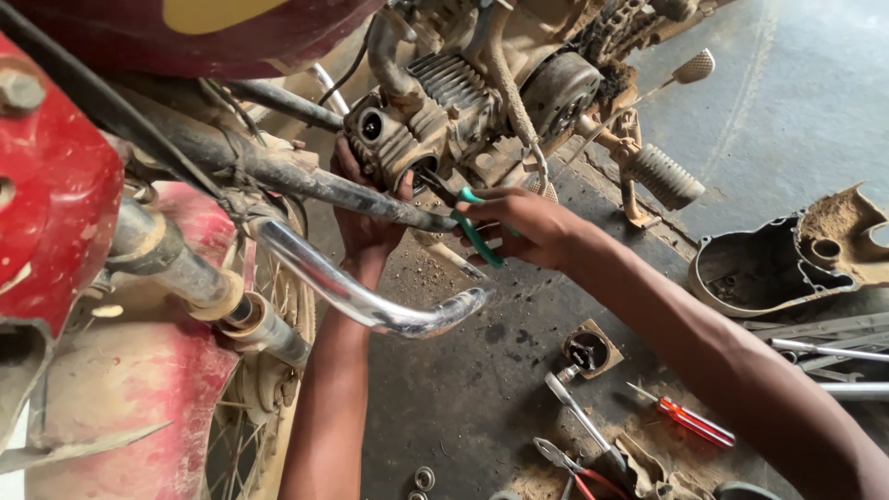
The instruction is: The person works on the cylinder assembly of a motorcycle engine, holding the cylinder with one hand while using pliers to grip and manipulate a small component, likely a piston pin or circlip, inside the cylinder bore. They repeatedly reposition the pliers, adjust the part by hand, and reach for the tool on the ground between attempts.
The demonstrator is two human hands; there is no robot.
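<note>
The right hand (pixel 528 225) grips a pair of green-handled pliers (pixel 479 236), fingers wrapped shut around the handles just under the motorcycle engine (pixel 435 111). The pliers' long axis runs steeply, from the lower right at the handle ends up and left toward the engine's underside; the nose is hidden behind the dark frame tube (pixel 306 176), so I cannot tell what it bites on. The left hand (pixel 366 218) reaches up from below, its palm against the finned cylinder head, fingers spread narrow and partly hidden behind the casting; whether they hold anything I cannot tell.

A chrome crash bar (pixel 361 296) curves across in front of both wrists. To the left are the red fender (pixel 56 194) and the dusty spoked front wheel (pixel 250 407). A yellow patch shows on the dark red tank (pixel 204 28) at the top edge; no readable label can be seen.

On the concrete floor (pixel 463 389), to the right, lies a removed engine side cover (pixel 778 264), caked with tan dirt, open side up. Nearer, a small square part (pixel 590 349), a screwdriver with a red and clear handle (pixel 685 417) lying diagonally, a spanner (pixel 579 412), red-handled pliers (pixel 579 472) and several bright steel tools (pixel 833 347) at the right edge. Two small washers (pixel 423 479) rest near the left forearm.
</note>
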